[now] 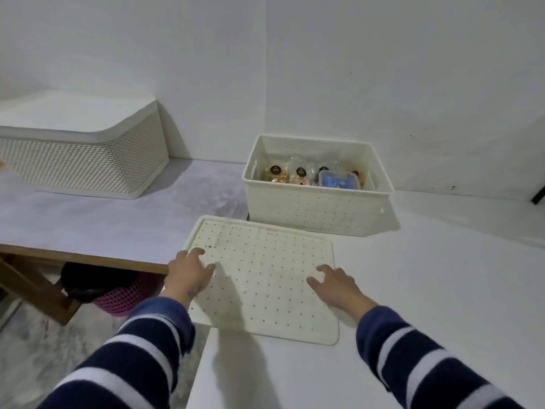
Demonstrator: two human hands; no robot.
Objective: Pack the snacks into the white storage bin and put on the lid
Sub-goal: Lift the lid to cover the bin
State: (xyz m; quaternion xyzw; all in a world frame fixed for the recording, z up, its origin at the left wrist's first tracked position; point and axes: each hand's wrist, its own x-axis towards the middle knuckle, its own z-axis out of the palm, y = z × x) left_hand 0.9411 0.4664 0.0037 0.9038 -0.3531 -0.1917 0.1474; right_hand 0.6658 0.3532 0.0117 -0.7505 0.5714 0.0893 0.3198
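Observation:
The white storage bin stands open on the white surface, against the wall. Inside it lie several clear snack bags with dark round labels and a blue-lidded box. Its perforated white lid lies flat in front of the bin, its left edge overhanging the surface. My left hand rests on the lid's left side with fingers spread. My right hand hovers over or touches the lid's right part, fingers apart. Neither hand grips the lid.
A larger lidded white mesh basket sits on the grey wooden-edged table to the left. Under that table are a pink basket and a dark object. Walls close off the back.

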